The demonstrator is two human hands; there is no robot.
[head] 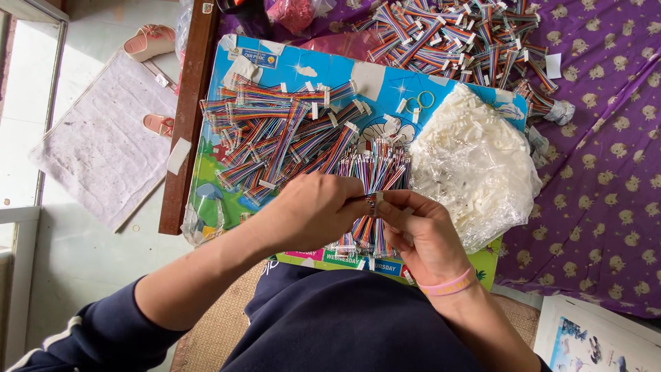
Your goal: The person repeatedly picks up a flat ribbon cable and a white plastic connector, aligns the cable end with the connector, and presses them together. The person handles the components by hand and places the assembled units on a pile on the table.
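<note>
Near the front edge of the colourful board (pixel 310 69), left hand (pixel 313 210) and right hand (pixel 420 231) both pinch one rainbow wire bundle (pixel 372 201); keeping its wire ends aligned and square looks advisable.

A blue board (pixel 330 72) lies on a purple cloth (pixel 606 172) and carries coloured wire bundles (pixel 282 134), a bag of white connectors (pixel 471 162) and rubber bands (pixel 420 102).
</note>
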